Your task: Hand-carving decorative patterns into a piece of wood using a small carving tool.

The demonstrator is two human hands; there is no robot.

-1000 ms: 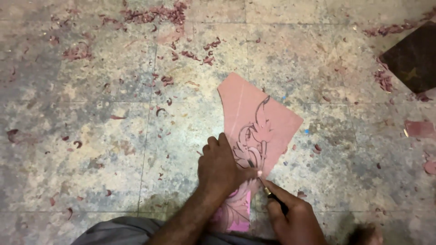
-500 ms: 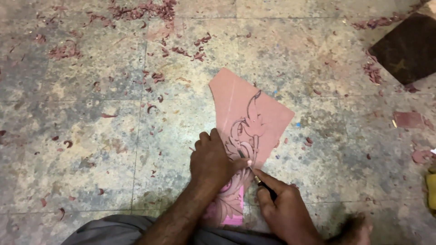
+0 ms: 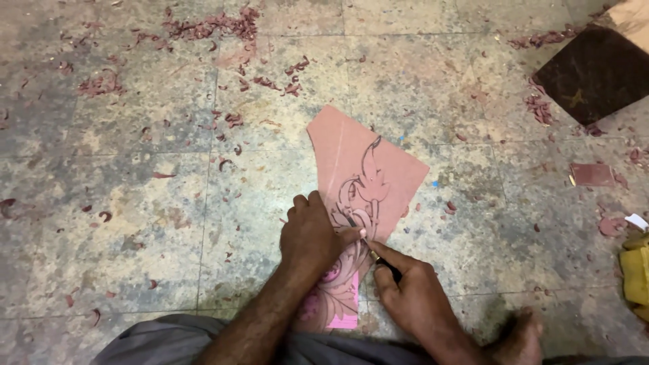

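Single head view, looking steeply down.
The camera hangs close above the pink sheet (image 3: 365, 179) on the floor (image 3: 135, 203), facing forward.

No packages, labels, signs or screens are in view. The floor carries only loose sheet material and scraps; none shows a wrapper, printed tag or display.

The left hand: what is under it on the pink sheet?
The left hand lies flat on the pink sheet, over the middle of the dark leafy scroll pattern. Pattern shows above and below the hand; what lies beneath the palm is covered. The right hand holds a thin tool beside it.
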